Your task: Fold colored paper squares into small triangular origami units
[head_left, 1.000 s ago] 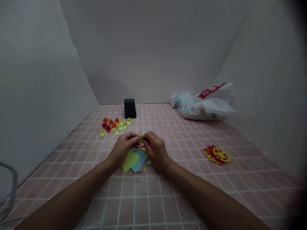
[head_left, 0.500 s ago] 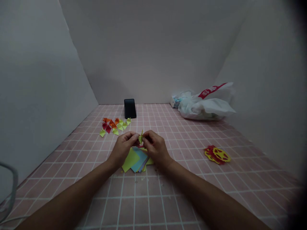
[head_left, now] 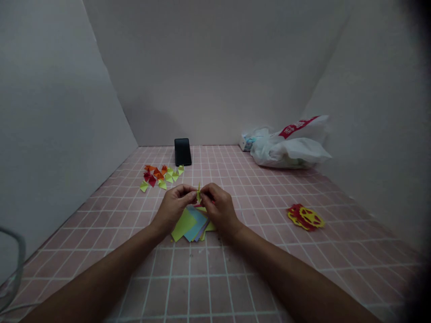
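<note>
A small folded yellow paper piece (head_left: 198, 194) is pinched between both hands at the middle of the view, one thin point sticking up. My left hand (head_left: 173, 207) grips it from the left with thumb and fingers closed. From the other side, my right hand (head_left: 220, 208) holds it, also closed; the fingertips hide much of the paper. Just beneath the hands lies a fanned stack of coloured paper sheets (head_left: 190, 225), with yellow, blue and purple showing. Farther off to the left, several folded paper pieces (head_left: 158, 175) in orange, red and yellow lie in a loose group.
A black phone (head_left: 182, 152) lies at the back beyond the folded pieces. At the back right are a white plastic bag (head_left: 289, 152) and a small box (head_left: 245, 142). Red and yellow cut-out shapes (head_left: 305, 217) lie on the right. A grey cable (head_left: 18, 264) curves at the left edge.
The fingertips have drawn closer together around the yellow paper, so less of it shows and it looks narrower. Everything else stays in place.
</note>
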`<state>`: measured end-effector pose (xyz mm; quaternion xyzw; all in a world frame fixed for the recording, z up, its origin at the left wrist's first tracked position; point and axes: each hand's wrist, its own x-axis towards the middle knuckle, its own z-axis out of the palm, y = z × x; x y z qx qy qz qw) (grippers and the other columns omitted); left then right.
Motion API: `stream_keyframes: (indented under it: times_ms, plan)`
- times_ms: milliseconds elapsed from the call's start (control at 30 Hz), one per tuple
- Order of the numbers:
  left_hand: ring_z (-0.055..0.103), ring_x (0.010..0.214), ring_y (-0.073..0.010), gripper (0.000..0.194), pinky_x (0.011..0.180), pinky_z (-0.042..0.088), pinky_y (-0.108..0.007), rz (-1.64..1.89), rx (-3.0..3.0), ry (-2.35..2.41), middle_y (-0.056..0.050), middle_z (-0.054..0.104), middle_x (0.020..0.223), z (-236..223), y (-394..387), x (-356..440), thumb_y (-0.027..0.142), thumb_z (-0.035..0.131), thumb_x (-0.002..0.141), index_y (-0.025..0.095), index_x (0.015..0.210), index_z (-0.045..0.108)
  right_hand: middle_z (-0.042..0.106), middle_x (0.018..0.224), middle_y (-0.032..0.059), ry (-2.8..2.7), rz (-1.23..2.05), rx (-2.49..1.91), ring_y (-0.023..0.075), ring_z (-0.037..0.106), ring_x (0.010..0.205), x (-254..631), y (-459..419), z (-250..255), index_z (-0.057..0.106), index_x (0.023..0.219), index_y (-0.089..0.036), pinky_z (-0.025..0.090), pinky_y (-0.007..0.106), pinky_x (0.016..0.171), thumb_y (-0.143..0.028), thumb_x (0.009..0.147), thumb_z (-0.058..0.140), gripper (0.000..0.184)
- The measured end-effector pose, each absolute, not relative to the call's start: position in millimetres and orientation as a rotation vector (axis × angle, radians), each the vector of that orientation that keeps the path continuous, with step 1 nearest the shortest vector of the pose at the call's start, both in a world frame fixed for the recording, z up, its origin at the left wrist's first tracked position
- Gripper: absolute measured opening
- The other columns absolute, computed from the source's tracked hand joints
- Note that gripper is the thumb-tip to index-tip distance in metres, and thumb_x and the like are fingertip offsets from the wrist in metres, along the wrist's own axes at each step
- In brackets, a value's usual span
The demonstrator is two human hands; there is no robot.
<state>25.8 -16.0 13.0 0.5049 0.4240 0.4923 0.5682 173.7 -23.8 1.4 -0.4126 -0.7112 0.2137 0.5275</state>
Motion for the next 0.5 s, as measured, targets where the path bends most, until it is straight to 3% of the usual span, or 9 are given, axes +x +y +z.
stream_keyframes:
  times_ms: [500]
  plan:
    - [0.059, 0.070, -0.0133, 0.016, 0.068, 0.046, -0.026, 1.202, 1.413, 1.051, -0.001, 0.064, 0.076, 15.2, -18.5, 26.5, 0.025, 0.071, 0.070, 0.015, 0.081, 0.064, 0.058, 0.062, -0.0025, -1.290, 1.163, -0.857, 0.0115, 0.058, 0.056, 168.5, -21.1, -0.1, 0.056, 0.078, -0.019, 0.048, 0.025, 0.057, -0.025, 0.080, 0.059, 0.007]
